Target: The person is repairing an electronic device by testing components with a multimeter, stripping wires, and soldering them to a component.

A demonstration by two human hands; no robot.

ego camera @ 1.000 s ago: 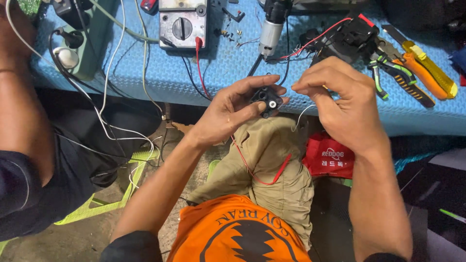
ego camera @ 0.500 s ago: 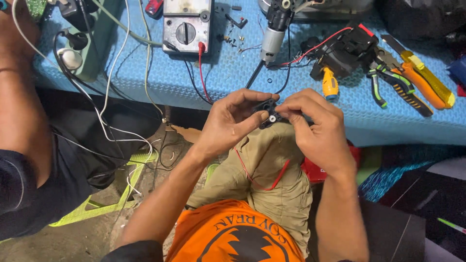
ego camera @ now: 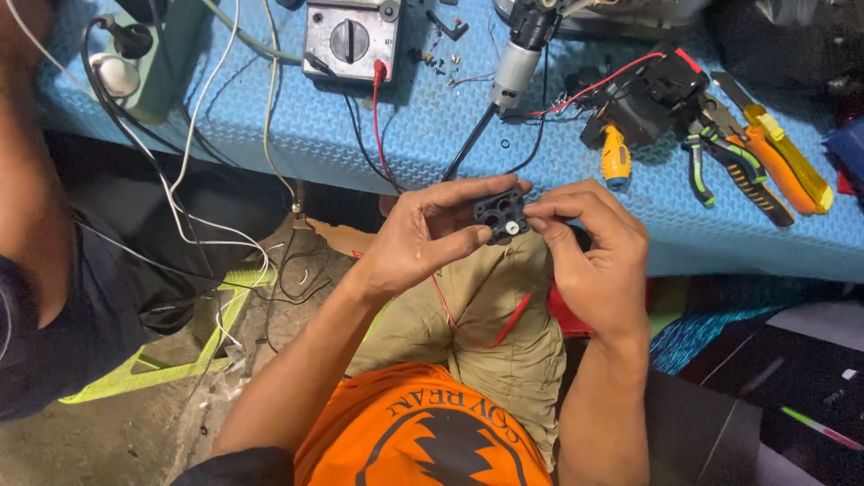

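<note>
- Left hand [ego camera: 423,238] and right hand [ego camera: 594,252], well apart a second ago, now meet: fingers of both pinch a small black part [ego camera: 500,216] over the lap.
- A red wire [ego camera: 477,328] trails at 6 o'clock.
- At 12, a meter [ego camera: 351,40] lies on the blue surface [ego camera: 432,126]; pliers [ego camera: 729,162] at 2.

I see even, fairly bright light on the blue tabletop [ego camera: 432,126], with little glare. The floor [ego camera: 108,441] beneath sits dim in shadow. Focus is sharp; edges bend slightly.
</note>
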